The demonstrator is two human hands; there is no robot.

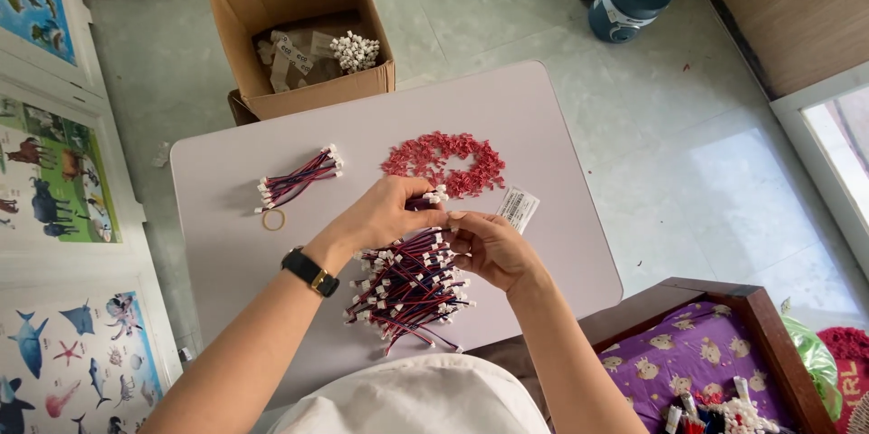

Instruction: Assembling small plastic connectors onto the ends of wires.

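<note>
A small wire (425, 201) with white plug ends is held up in the middle of the frame. It is pinched by the fingers of the left hand (385, 215), which are closed around it. The right hand (489, 244) is just beside it, with its fingertips (455, 217) curled in toward the plug end. It cannot be told if the right fingers are pinching the wire or only touching it.

Under the hands, a big loose pile of wires (409, 287) is spread on the pale table (226, 244). The wires are red, dark and white. A pile of tiny red bits (444, 161) is seen just above the hands. A neat bundle of wires (299, 179) is laid in the upper left part of the table, and a rubber band (272, 219) is placed just below it. A small white tag (517, 209) is seen to the right of the hands.

A cardboard box (303, 31) with white parts inside is set on the floor at the top of the frame.

It looks like one wire is being worked on at its plug end, with many more waiting in the pile. A steady pinch and a careful touch on the little plug are called for next.
</note>
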